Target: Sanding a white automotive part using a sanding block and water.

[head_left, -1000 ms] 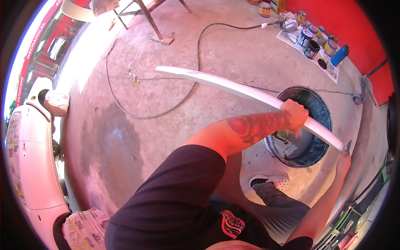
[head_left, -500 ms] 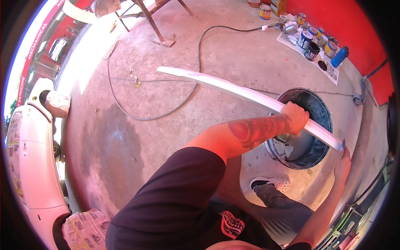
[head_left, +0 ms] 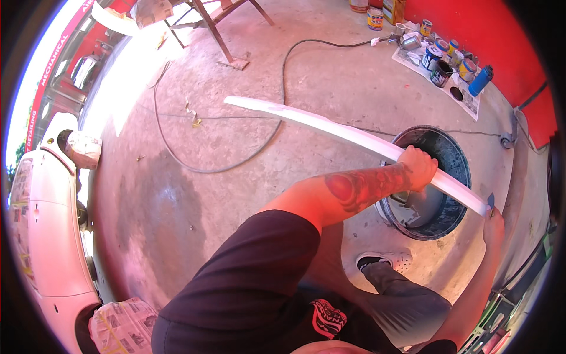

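Note:
A long, slightly curved white strip [head_left: 336, 128], which looks like a car trim panel, slants across the black bucket [head_left: 455, 160] from far left to near right. My left hand [head_left: 417, 167] is wrapped round it above the bucket. At the strip's near right end, my right hand [head_left: 494, 226] is closed on a thin blue-grey sheet [head_left: 491, 201] that looks like sandpaper, pressed against the end. Part of that sheet is hidden by the fingers. Greyish liquid [head_left: 425, 213] shows inside the bucket, partly covered by my left wrist.
A hose [head_left: 244, 160] loops over the concrete floor. Several paint cans [head_left: 432, 56] and a blue bottle [head_left: 481, 81] stand on newspaper by the red wall. A pale car body [head_left: 56, 236] with paper masking is at left. A stand [head_left: 209, 32] is at the back.
My right hand has shifted slightly right and its sheet now stands up further past the strip's end. My left hand keeps its hold, and the strip has barely moved.

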`<state>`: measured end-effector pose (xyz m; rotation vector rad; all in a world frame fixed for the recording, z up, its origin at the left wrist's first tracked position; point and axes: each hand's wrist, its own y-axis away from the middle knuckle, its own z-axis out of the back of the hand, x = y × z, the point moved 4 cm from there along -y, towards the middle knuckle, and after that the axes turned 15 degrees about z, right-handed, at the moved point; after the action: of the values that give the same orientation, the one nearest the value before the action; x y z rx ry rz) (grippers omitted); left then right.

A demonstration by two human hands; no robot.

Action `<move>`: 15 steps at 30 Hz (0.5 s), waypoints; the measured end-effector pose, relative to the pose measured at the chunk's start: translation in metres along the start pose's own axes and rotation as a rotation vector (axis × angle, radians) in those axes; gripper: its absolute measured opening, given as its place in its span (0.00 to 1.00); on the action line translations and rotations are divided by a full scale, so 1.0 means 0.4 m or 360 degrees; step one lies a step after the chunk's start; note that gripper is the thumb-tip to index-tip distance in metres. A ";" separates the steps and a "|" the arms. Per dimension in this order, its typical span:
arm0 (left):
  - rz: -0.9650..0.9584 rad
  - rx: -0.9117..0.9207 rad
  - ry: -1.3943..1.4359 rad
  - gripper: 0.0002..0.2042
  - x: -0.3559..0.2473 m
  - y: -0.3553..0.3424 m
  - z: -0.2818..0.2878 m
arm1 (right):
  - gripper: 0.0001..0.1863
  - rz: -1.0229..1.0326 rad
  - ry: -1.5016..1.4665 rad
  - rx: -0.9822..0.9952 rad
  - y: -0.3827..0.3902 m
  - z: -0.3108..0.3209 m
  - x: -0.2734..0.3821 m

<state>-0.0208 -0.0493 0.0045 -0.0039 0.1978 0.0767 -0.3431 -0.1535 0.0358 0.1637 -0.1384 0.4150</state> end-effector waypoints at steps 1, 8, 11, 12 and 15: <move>-0.0010 -0.0056 0.0016 0.21 -0.005 -0.003 0.004 | 0.27 -0.0065 0.0040 0.0010 -0.006 0.006 -0.022; 0.0026 0.0081 -0.0020 0.23 -0.001 -0.001 0.008 | 0.26 0.0590 -0.0168 -0.0010 -0.036 -0.046 0.038; 0.0056 0.0114 -0.0003 0.23 -0.003 -0.011 -0.002 | 0.25 0.0322 -0.0207 -0.0041 -0.029 -0.019 -0.032; 0.0037 0.0106 0.0015 0.24 -0.006 -0.009 0.002 | 0.25 0.0324 -0.0201 -0.0040 -0.035 -0.016 -0.043; 0.0023 0.0142 0.0015 0.25 -0.013 -0.013 0.006 | 0.23 0.0020 0.0132 0.0057 -0.043 -0.010 -0.057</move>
<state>-0.0249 -0.0550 0.0076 0.0857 0.2108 0.0821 -0.3563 -0.1770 0.0260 0.1806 -0.0508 0.4362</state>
